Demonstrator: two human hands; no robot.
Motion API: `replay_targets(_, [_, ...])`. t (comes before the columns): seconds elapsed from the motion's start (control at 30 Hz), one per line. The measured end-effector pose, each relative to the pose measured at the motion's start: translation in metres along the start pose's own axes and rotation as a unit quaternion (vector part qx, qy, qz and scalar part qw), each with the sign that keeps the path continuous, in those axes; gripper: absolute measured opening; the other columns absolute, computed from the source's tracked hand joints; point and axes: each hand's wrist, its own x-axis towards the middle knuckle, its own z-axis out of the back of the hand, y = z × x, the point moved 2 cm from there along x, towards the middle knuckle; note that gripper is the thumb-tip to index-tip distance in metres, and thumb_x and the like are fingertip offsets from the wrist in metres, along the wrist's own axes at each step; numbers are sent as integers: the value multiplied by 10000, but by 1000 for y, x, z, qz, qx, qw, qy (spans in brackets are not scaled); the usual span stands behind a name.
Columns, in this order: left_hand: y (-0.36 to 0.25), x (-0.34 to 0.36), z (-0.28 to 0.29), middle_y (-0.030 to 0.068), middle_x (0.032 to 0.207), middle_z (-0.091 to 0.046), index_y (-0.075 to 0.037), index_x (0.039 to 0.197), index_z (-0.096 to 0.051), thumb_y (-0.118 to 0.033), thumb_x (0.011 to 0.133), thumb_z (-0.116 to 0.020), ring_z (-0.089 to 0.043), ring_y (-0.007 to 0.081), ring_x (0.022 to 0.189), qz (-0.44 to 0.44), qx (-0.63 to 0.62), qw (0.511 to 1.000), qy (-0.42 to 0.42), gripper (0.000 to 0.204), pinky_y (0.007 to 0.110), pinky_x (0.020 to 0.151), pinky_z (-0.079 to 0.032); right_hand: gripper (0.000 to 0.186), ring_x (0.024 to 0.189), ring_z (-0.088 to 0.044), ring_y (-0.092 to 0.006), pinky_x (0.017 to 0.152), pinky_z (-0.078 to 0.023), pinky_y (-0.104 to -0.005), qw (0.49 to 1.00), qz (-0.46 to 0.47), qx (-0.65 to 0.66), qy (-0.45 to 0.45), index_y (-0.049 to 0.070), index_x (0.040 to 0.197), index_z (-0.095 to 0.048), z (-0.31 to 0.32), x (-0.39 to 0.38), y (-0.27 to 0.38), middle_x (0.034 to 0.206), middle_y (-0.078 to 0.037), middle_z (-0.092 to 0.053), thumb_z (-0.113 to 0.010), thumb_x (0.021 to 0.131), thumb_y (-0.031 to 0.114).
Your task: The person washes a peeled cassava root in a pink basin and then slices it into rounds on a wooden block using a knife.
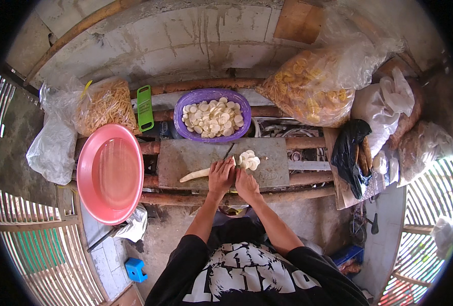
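A long, tapered, peeled white root (195, 175), which looks like cassava, lies on a grey board (173, 155). My left hand (221, 177) presses down on its thicker end, fingers closed around it. Right beside it, my right hand (246, 184) is closed on a knife, its handle mostly covered and only a little of the blade showing at the cut end. Thin round slices (249, 160) are piled just beyond the knife. Behind the board, a purple oval basin (177, 118) holds many similar white slices.
At the left stands a pink basin (85, 171) with liquid in it. Near it are a green slicer (145, 108) and a bag of fried sticks (106, 104). A large bag of yellow chips (310, 89) and a black plastic bag (350, 153) sit at the right. Gaps separate the table's poles.
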Motion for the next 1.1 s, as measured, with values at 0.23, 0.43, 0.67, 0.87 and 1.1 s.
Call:
replay_targets(0.23, [1, 6, -3, 76, 970, -593, -51, 921, -521, -65, 750, -542, -549, 244, 850, 4, -8, 1000, -17, 173, 359, 738, -408, 355, 687, -528, -465, 643, -421, -540, 999, 2, 48, -24, -16, 906, -472, 5, 2, -4, 713, -298, -549, -286, 892, 286])
replay_targets(0.43, [7, 6, -1, 78, 972, -592, -48, 917, -527, -47, 742, -534, -552, 241, 857, -1, 3, 1000, -22, 175, 357, 742, -408, 374, 711, -536, -464, 653, -428, -532, 999, 3, 44, -28, -17, 928, -441, 5, -12, 2, 732, -292, -556, -266, 900, 312])
replay_targets(0.67, [8, 13, 2, 76, 979, -591, -49, 904, -542, -34, 726, -544, -553, 235, 857, -2, 2, 1000, -9, 179, 355, 749, -408, 382, 709, -536, -466, 644, -425, -539, 998, 7, 58, -33, -21, 919, -439, -7, -6, 7, 718, -306, -548, -261, 901, 317])
replay_targets(0.87, [11, 10, -2, 68, 977, -592, -42, 929, -545, -72, 721, -541, -547, 212, 869, -3, 25, 1000, -9, 210, 346, 770, -397, 377, 679, -534, -471, 629, -427, -544, 997, 14, 68, -43, -20, 939, -429, -2, -7, 15, 680, -302, -546, -266, 900, 318])
replay_targets(1.1, [8, 10, -2, 59, 969, -596, -48, 901, -543, -63, 711, -549, -550, 203, 860, 11, 9, 1000, -7, 191, 340, 753, -399, 343, 669, -528, -467, 608, -421, -543, 999, 6, 37, -28, -17, 942, -433, 3, -6, 14, 683, -303, -542, -291, 895, 293])
